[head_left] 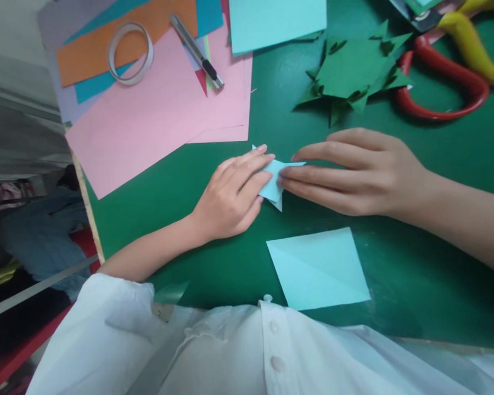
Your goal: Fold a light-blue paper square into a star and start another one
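A small folded piece of light blue paper (273, 185) with several pointed corners lies on the green table. My left hand (230, 195) presses it down from the left, fingers together over its left part. From the right, the fingertips of my right hand (354, 173) grip its right side, and one narrow point sticks out between the fingers. Both thumbs are mostly hidden. Nearer my body is a flat light blue sheet (321, 269) with a faint crease, touched by neither hand.
Pink paper (148, 120) and other coloured sheets lie at the back left, under a tape roll (130, 53) and a box cutter (197, 52). A light blue stack (278, 24), a green folded paper piece (349, 68), red-handled scissors (440, 109) and a yellow handle (475, 46) lie farther back.
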`<state>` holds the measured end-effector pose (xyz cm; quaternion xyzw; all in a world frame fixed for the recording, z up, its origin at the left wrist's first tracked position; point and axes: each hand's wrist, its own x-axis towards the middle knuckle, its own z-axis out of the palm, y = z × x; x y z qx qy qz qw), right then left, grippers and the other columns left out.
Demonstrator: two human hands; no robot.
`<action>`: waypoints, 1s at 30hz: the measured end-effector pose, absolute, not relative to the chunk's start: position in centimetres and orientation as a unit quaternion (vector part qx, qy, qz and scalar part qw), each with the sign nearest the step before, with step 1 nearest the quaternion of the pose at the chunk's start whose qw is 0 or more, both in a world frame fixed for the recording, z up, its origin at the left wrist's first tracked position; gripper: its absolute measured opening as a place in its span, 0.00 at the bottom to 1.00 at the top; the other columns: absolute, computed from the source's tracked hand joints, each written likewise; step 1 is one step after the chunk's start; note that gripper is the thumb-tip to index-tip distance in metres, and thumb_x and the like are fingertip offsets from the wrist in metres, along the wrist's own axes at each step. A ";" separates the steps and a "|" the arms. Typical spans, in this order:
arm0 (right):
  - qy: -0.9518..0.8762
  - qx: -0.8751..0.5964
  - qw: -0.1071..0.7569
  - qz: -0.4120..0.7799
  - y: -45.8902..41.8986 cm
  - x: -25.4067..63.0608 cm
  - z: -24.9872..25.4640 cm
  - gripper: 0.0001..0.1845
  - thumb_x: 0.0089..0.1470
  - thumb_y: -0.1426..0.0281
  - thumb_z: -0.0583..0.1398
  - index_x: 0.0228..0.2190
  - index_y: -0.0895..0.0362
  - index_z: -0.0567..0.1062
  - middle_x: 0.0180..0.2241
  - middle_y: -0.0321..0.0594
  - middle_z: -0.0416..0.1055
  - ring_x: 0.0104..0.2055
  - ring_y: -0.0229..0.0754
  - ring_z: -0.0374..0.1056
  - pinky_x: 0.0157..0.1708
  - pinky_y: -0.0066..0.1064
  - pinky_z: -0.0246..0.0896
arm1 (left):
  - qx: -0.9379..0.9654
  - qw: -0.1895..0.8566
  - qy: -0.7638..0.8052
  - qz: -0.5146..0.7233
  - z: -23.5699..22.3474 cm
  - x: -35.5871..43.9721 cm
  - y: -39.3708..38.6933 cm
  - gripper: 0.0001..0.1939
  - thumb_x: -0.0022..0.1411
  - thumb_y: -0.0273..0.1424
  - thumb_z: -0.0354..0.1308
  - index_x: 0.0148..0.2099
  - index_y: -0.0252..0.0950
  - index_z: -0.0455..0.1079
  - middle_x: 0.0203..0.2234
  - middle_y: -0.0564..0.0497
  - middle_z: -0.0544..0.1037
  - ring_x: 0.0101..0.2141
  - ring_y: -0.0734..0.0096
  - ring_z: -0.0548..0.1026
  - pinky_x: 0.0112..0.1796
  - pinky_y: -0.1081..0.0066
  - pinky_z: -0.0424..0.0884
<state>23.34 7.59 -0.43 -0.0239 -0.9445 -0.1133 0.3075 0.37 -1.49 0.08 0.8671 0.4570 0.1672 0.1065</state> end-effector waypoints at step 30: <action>-0.969 0.019 0.236 -0.067 6.6 23.1 -0.5 0.11 0.64 0.73 0.55 0.32 0.53 0.76 0.35 0.34 0.74 0.37 0.36 0.67 0.36 0.35 0.68 | 0.922 -0.084 0.324 0.196 -0.1 -0.4 -1.7 0.09 0.66 0.24 0.55 0.39 0.42 0.74 0.31 0.55 0.82 0.35 0.71 0.80 0.27 0.67 0.59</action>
